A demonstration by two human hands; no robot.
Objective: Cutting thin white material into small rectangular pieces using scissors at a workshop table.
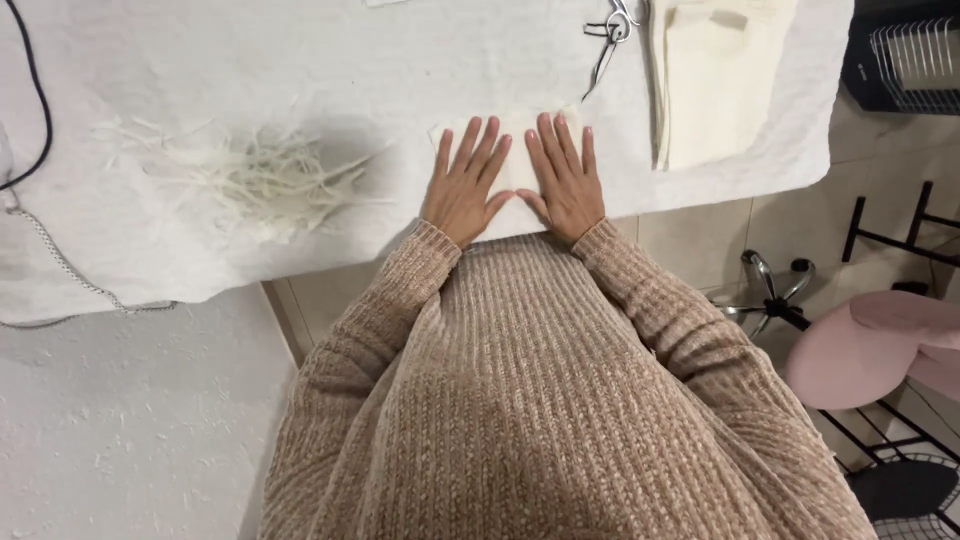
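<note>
Here left hand (466, 185), right hand (565, 180) flat on small cream cloth piece (517, 160).

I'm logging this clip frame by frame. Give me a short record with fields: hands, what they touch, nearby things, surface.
left hand: flat, fingers spread, palm down on the cloth piece
right hand: flat, palm down on the same piece
cloth piece: cream, at the table's near edge
nearby: scissors, folded cream fabric, heap of cream strips
surface: white table cover
</note>
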